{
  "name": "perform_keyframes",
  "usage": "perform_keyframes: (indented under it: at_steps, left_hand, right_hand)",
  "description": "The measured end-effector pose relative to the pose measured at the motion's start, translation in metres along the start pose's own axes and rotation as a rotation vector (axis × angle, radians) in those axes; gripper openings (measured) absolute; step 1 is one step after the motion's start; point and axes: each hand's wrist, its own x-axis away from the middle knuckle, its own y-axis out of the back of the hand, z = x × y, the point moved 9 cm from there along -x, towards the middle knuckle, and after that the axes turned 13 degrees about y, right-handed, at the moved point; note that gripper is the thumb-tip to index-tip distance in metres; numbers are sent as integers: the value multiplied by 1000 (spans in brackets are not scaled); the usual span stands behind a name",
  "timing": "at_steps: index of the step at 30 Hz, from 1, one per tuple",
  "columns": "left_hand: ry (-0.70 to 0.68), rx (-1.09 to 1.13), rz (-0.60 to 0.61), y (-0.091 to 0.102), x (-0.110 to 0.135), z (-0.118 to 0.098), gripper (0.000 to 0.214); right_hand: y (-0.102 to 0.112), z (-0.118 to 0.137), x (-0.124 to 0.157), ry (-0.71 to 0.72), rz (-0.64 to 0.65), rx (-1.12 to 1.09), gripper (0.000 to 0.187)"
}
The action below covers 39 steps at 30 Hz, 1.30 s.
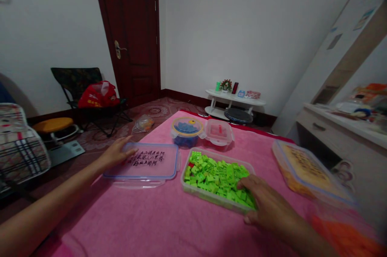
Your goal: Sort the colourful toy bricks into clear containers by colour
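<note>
The tub [211, 197] sat on the pink cloth [157, 218], filled nearly to its rim with green bricks [218, 174], and served as the clock's centre. The right hand [266, 200] was at its four o'clock corner, fingers bent over the rim onto the bricks, thumb low outside the near wall, apparently grasping that corner. At nine o'clock, just apart from the tub, lay the lid [152, 164]; the left hand [121, 152] rested over its far left part with fingers stretched out, and whether the thumb pinched the edge could not be told. A round box [187, 132] stood at eleven o'clock, a square box [219, 132] at twelve, a yellow box [308, 168] at three and a blurred orange box [347, 235] at four. The likeliest mishap was a spill: a lift by one corner could have tipped the tub, and so loose a heap could have slid over its low walls. Bricks standing proud could also have jammed beneath the lid, and a hard pull on the soft cloth could have shifted everything together.
</note>
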Motion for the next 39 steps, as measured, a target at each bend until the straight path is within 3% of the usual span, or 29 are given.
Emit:
perform_keyframes:
  at_steps: [3, 6, 8, 11, 13, 16, 18, 21, 23, 25, 28, 31, 34, 37, 39]
  left_hand:
    - [-168, -271, 66, -28, 19, -37, 79]
    - [-246, -452, 217, -59, 38, -54, 70]
    - [-255, -519, 266, -68, 45, -56, 64]
    - [-251, -543, 254, -66, 49, -62, 62]
    - [-286, -502, 201, -61, 54, -77, 55]
    - [-476, -296, 164, -60, 79, -124, 48]
    - [-640, -125, 259, -69, 105, -159, 62]
    - [-743, 45, 422, -86, 133, -196, 74]
    - [-732, 151, 515, -95, 142, -210, 72]
    - [-655, 327, 641, -104, 144, -216, 74]
    - [-418, 690, 860, -119, 142, -212, 82]
    - [-213, 908, 980, -130, 138, -205, 85]
    - [-171, 972, 962, -126, 133, -212, 84]
    - [-197, 1065, 864, -117, 130, -233, 76]
    - [-164, 1185, 848, -123, 132, -244, 67]
  right_hand:
    - [-5, 4, -3, 10, 32, 53, 59]
    - [-2, 8, -5, 10, 35, 85, 65]
    - [7, 9, -4, 4, 1, 92, 68]
    - [23, 4, 1, -5, -93, 76, 61]
    - [27, -5, 5, -32, -99, 49, 51]
    - [24, -22, 10, -92, -83, -10, 40]
    - [24, -35, 11, -116, -151, -91, 39]
    - [26, -59, 11, -185, -345, -210, 49]
    - [19, -73, 11, -251, -401, -234, 53]
    - [0, -80, 6, -288, -316, -265, 49]
    - [-24, -81, -1, -296, -191, -343, 46]
    - [-18, -79, -1, -276, -249, -331, 40]
    - [8, -76, 7, -288, -412, -206, 42]
    - [41, -71, 27, -302, -737, 3, 39]
    - [48, -70, 38, -265, -929, 35, 36]
